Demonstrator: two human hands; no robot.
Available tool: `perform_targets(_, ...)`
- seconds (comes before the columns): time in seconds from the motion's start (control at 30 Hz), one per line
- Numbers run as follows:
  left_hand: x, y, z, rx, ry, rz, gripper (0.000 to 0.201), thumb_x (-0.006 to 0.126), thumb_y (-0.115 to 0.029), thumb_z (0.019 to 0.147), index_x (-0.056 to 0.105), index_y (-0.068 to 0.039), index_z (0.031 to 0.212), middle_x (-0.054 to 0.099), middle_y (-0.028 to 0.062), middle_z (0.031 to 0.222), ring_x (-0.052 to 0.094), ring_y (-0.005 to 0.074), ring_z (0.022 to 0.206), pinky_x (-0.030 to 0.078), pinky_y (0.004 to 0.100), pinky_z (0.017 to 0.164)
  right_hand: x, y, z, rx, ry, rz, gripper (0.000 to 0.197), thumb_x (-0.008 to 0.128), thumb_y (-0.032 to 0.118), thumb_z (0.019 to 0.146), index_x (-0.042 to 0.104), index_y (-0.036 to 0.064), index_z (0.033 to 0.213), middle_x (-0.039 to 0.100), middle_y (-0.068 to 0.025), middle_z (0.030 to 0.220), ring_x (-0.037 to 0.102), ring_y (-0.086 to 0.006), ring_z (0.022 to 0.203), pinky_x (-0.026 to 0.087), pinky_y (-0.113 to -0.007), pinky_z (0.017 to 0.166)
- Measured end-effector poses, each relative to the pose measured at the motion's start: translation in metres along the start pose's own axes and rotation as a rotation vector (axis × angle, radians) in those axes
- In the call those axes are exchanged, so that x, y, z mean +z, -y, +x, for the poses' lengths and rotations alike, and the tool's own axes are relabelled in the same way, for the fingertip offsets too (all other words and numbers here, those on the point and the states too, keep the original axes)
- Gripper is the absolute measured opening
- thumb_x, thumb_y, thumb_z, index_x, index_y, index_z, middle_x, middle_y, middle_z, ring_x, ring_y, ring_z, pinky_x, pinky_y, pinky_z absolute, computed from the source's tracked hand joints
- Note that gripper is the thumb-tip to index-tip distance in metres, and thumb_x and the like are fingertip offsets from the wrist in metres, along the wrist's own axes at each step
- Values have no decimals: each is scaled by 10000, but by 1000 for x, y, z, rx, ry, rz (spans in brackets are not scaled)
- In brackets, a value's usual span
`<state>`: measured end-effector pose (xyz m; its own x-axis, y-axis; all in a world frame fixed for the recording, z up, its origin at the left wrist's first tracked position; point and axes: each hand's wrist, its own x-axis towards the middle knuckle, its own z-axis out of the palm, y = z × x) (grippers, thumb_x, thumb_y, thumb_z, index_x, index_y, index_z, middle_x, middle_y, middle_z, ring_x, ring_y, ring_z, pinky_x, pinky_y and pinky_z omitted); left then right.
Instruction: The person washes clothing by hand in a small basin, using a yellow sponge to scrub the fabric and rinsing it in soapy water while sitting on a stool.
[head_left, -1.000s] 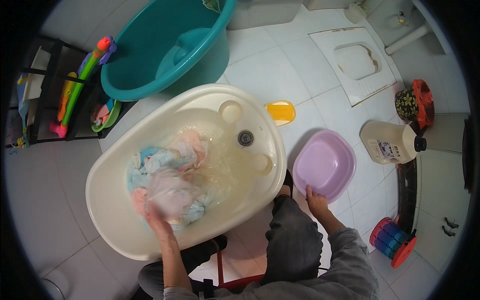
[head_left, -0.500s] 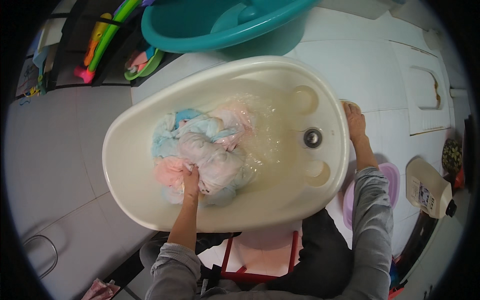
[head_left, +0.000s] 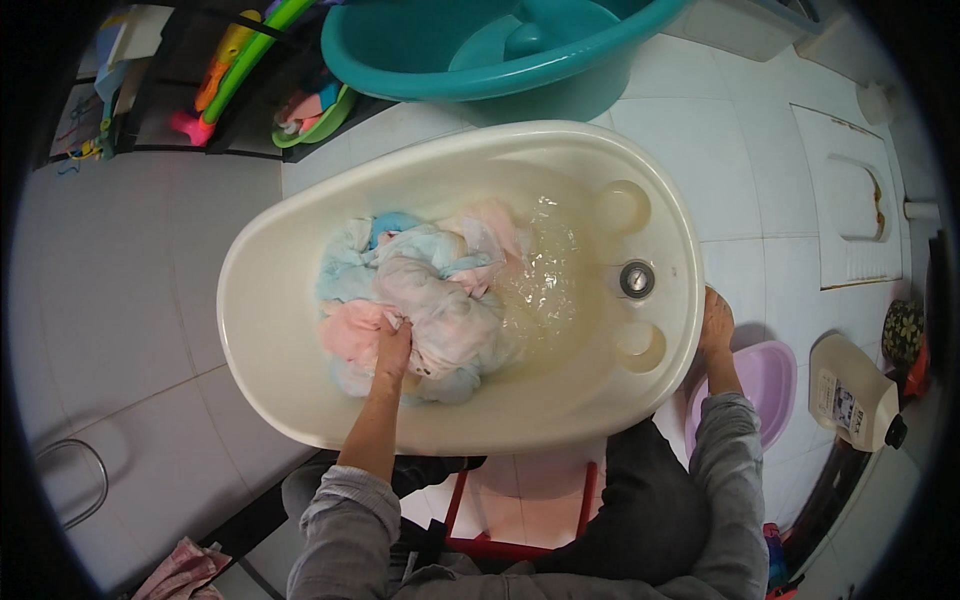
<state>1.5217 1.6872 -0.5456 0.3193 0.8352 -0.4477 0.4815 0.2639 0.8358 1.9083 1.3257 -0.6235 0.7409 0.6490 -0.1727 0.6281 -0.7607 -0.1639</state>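
A heap of wet clothes (head_left: 435, 305), pale blue, pink and whitish, lies in shallow water toward the left part of a cream baby bathtub (head_left: 262, 375). My left hand (head_left: 394, 345) is closed on a pink garment (head_left: 355, 330) at the near side of the heap. Outside the tub's right end, my right hand (head_left: 715, 325) is lowered beside the rim. Its fingers are mostly hidden, so whether it holds anything does not show. Ripples and glints cover the water around the drain plug (head_left: 636, 279).
A large teal tub (head_left: 480, 85) stands beyond the bathtub. Near my right forearm sits a lilac basin (head_left: 778, 385), with a beige jug (head_left: 850, 390) farther right. A squat toilet (head_left: 855, 210) is set in the floor. Toys fill a dark rack (head_left: 165, 110) at far left.
My right hand has come nearer to me along the tub's right end, and its fingers have dropped from sight. My left hand stays on the pink garment. The view has shifted slightly.
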Motion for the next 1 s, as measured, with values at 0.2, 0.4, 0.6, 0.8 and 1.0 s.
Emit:
perform_targets(0.2,24,-53,-37,-102,-61,-270,333,478,-46,779,435,-26,1109,527,52,1000,497,143,885,396,256,779,-98,39,-24,510,-22,444,621,619,225,598,358,47,1133,525,-179,974,509,-337,905,402,-384,776)
perform_targets(0.4,25,-118,-95,128,69,-607,466,482,-72,754,364,-18,1201,466,79,1144,432,201,1059,307,317,920,-221,50,-42,322,-237,815,712,579,122,581,292,57,1230,494,-157,1046,506,-277,929,402,-343,805)
perform_targets(0.6,-4,-188,-139,254,128,-920,458,482,-109,795,335,-27,1221,429,87,1189,401,216,1103,308,338,935,-327,165,-43,-327,-98,986,800,590,97,574,230,74,1288,403,-151,1178,437,-252,1055,353,-309,894)
perform_targets(0.8,15,-224,-152,227,342,-1164,406,492,-212,834,358,-85,1195,439,66,1171,424,206,1075,332,341,921,-310,318,-78,-596,-15,1208,759,602,149,657,214,48,1302,343,-166,1235,368,-240,1119,305,-306,929)
perform_targets(1.0,57,-187,-183,2,333,-1153,406,492,-187,830,364,-29,1181,430,64,1169,405,182,1091,330,316,914,-208,344,-103,-198,-386,981,631,531,235,777,237,-2,1282,407,-166,1142,408,-246,1043,352,-307,849)
